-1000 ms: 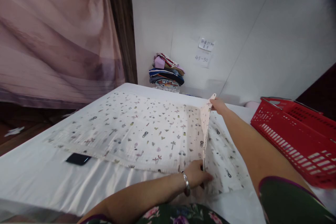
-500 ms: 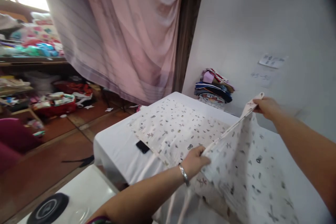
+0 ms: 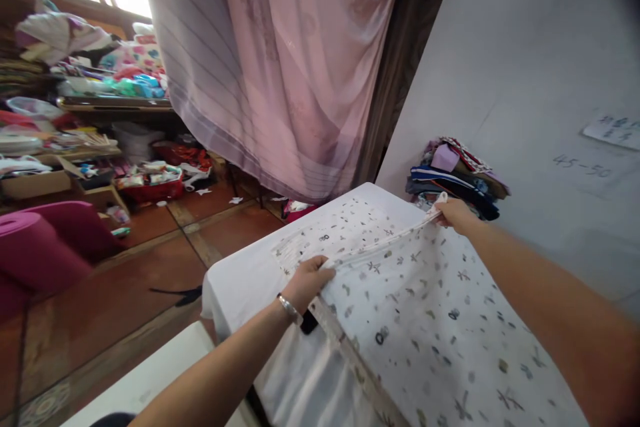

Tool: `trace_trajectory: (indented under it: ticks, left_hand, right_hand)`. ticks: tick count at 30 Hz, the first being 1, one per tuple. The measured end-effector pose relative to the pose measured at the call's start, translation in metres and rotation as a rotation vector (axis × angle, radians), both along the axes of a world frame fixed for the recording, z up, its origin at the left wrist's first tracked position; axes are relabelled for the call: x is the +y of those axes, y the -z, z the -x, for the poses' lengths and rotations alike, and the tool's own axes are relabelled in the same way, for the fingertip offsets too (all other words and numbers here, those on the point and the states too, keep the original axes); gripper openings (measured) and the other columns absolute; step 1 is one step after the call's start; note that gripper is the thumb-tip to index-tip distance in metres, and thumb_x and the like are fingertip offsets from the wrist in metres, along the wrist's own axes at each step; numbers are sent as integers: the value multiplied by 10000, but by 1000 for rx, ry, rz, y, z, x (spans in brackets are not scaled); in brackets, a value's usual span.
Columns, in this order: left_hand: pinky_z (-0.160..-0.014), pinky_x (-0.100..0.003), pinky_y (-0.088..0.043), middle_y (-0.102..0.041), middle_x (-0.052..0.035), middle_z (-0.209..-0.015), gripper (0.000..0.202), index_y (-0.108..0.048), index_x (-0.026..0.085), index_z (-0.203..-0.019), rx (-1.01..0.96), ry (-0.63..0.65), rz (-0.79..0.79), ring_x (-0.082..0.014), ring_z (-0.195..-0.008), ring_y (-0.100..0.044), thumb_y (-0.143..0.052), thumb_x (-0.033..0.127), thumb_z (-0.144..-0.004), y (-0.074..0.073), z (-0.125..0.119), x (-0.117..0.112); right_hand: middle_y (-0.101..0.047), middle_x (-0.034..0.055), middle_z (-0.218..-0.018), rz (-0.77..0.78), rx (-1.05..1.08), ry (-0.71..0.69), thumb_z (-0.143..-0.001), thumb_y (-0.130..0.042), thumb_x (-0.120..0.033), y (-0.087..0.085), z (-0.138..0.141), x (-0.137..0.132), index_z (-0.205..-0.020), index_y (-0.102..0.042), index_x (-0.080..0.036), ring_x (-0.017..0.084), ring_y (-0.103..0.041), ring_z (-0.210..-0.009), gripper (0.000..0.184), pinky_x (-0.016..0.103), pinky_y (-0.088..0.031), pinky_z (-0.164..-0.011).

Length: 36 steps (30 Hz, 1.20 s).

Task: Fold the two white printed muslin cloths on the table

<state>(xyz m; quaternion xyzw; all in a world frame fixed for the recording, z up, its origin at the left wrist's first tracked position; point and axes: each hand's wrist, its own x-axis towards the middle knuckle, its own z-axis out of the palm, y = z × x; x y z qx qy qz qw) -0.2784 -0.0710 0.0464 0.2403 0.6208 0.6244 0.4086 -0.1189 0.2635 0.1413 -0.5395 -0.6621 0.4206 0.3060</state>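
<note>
A white cloth printed with small motifs (image 3: pixel 425 307) stretches between my two hands over a table with a white cover (image 3: pixel 250 283). My left hand (image 3: pixel 307 281), a silver bracelet at its wrist, pinches the near end of the cloth's folded edge. At the far right end of the same edge, my right hand (image 3: pixel 457 215) is closed on a corner. Beyond the raised edge, more of the printed cloth lies flat on the table. A black phone (image 3: pixel 309 323) shows partly under my left wrist, the rest covered.
A pile of folded fabrics (image 3: pixel 453 177) sits against the wall behind the table. A pink curtain (image 3: pixel 310 67) hangs at the back. On the left are a rolled magenta mat (image 3: pixel 45 247), a red basket (image 3: pixel 150 188) and cluttered shelves. A white surface (image 3: pixel 150 373) stands near my left arm.
Both hands have carried the held edge left across the table, over the flat part of the cloth. The phone, fully visible before, is now mostly covered. The view has turned left.
</note>
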Motion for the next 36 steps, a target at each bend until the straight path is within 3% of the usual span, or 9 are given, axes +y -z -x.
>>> trace_trajectory:
  ticks: [5, 9, 15, 20, 23, 27, 30, 33, 36]
  left_hand:
    - [-460, -190, -330, -507, 54, -534, 243, -559, 147, -741, 106, -211, -14, -77, -468, -436, -584, 326, -578, -9, 69, 13]
    - [-499, -199, -359, -533, 48, -561, 191, -595, 157, -729, 371, -318, 139, -94, -511, -464, -521, 289, -612, 8, 104, 13]
    - [-576, -223, -386, -616, 14, -645, 207, -635, 198, -797, 654, -321, 370, -148, -638, -561, -471, 261, -686, 24, 117, 0]
    - [-614, -253, -388, -653, -23, -755, 233, -623, 222, -878, 807, -408, 528, -188, -734, -596, -440, 255, -738, 21, 123, -1]
    - [-616, -281, -385, -663, -55, -826, 246, -612, 222, -914, 889, -354, 702, -230, -803, -604, -424, 251, -758, 24, 124, 1]
    - [-646, -290, -404, -644, -67, -939, 235, -600, 215, -908, 976, -277, 760, -228, -869, -596, -407, 234, -775, 28, 122, 2]
    - [-687, -284, -420, -612, -59, -989, 229, -599, 217, -886, 1044, -314, 701, -207, -910, -575, -392, 239, -790, 31, 121, 1]
    - [-747, -293, -421, -604, -70, -962, 225, -608, 202, -862, 1116, -334, 689, -215, -942, -553, -398, 234, -788, 34, 122, 0]
    - [-810, -322, -409, -607, -98, -971, 240, -624, 168, -887, 1184, -298, 713, -244, -970, -539, -421, 227, -774, 37, 125, -1]
  right_hand:
    - [-605, 17, -550, 35, 72, -41, -771, -526, -87, 3, 63, 14, -794, -551, -142, 116, -570, -439, 64, 181, -453, -392]
    - [-615, 18, -563, 66, 72, -96, -764, -535, -83, 26, 114, 17, -837, -547, -142, 120, -579, -443, 95, 193, -481, -409]
    - [-585, 26, -508, 119, -6, -136, -766, -528, -69, 76, 160, 15, -871, -542, -117, 144, -575, -427, 116, 209, -472, -382]
    - [-632, 39, -686, 62, 16, -185, -842, -450, -110, 79, 199, 22, -1039, -508, -138, 123, -617, -542, 208, 199, -520, -481]
    - [-648, 75, -887, 35, -3, -244, -883, -446, -228, 89, 216, 16, -1196, -428, -155, 129, -646, -674, 322, 232, -551, -567]
    - [-625, 122, -1046, -26, -111, -340, -799, -570, -264, 115, 215, -14, -1181, -494, -135, 190, -631, -902, 410, 330, -538, -766]
    - [-607, 89, -1145, -118, -164, -447, -711, -619, -176, 126, 197, -48, -1068, -606, -162, 212, -546, -1092, 358, 351, -407, -978]
    - [-586, 53, -1204, -225, -210, -653, -694, -614, -188, 125, 163, -82, -1028, -653, -202, 219, -516, -1133, 337, 352, -345, -1033]
    - [-510, 56, -1306, -353, -319, -933, -759, -556, -289, 121, 113, -110, -1131, -620, -238, 253, -473, -1187, 381, 404, -362, -1019]
